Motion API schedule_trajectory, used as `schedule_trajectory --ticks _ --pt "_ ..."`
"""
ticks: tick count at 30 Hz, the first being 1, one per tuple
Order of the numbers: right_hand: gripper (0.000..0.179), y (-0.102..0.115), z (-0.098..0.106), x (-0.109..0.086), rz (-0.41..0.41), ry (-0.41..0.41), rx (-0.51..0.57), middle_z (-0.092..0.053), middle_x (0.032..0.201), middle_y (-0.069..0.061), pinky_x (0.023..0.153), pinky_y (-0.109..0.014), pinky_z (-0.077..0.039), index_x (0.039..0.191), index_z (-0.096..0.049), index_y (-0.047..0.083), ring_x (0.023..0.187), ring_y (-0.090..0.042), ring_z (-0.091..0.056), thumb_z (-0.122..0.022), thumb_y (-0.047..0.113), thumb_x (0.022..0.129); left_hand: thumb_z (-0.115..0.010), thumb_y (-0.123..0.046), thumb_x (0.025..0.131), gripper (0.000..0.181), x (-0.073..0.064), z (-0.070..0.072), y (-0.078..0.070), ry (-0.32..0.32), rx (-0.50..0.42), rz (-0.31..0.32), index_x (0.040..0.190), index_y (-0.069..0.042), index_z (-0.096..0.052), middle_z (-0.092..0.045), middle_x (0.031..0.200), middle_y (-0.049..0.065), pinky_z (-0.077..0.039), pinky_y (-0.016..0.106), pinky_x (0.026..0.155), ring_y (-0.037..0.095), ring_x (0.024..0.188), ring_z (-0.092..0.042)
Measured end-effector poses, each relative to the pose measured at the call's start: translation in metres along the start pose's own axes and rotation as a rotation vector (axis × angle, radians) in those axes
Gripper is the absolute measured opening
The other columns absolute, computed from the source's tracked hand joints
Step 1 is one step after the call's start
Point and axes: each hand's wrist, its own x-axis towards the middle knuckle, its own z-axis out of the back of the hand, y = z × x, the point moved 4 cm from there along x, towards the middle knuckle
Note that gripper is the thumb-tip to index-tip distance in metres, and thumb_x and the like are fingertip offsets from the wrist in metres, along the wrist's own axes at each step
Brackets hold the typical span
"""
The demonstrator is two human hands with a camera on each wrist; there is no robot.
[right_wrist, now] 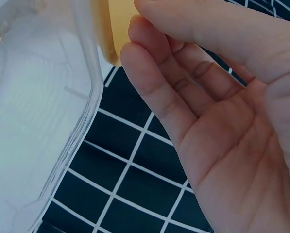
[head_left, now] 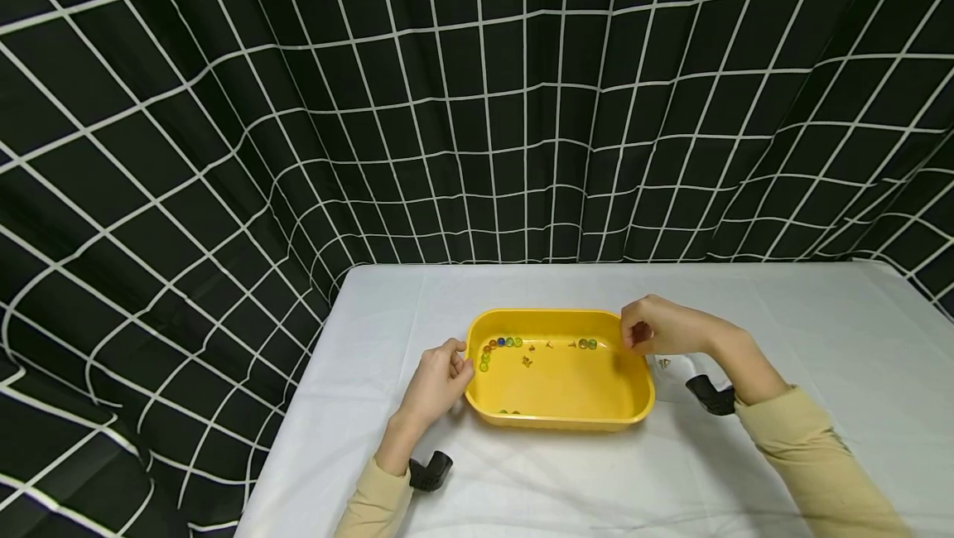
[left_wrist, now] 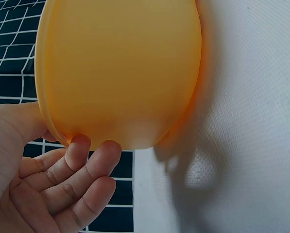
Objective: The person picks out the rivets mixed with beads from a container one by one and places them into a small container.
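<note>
A yellow plastic tub (head_left: 559, 393) stands on the white-covered table. Inside, colored glass marbles (head_left: 510, 342) line the back and left walls, with a few at the front; small gold-colored pieces (head_left: 527, 362) lie among them. My left hand (head_left: 440, 372) pinches the tub's left rim, its fingers (left_wrist: 103, 155) against the outer wall. At the right end, my right hand (head_left: 659, 327) bends over the rim, fingertips (right_wrist: 140, 65) drawn together close to the yellow wall. I cannot tell whether it pinches the rim or something small; the thumb tip is cut off in the right wrist view.
Partly under my right forearm, a clear plastic box (right_wrist: 47, 111) sits beside the tub, with a few gold-colored pieces (head_left: 664, 363) in it. Black wrist devices (head_left: 431, 472) hang below both wrists. Behind the table rises a black curtain (head_left: 522, 124) with white grid lines.
</note>
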Motion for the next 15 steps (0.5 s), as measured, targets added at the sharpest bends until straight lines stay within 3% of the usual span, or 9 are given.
schedule_trajectory --ticks 15 --pt "0.023 -0.008 0.005 -0.012 0.012 -0.052 -0.025 -0.057 0.071 0.003 0.058 -0.024 -0.049 0.072 -0.062 0.010 0.063 -0.009 -0.052 -0.068 -0.012 0.070 -0.057 -0.006 0.086 0.027 0.000 0.000 -0.001 0.003 0.004 0.010 0.106 0.011 -0.058 -0.051 0.066 -0.003 -0.045 0.018 0.049 0.004 0.053 -0.047"
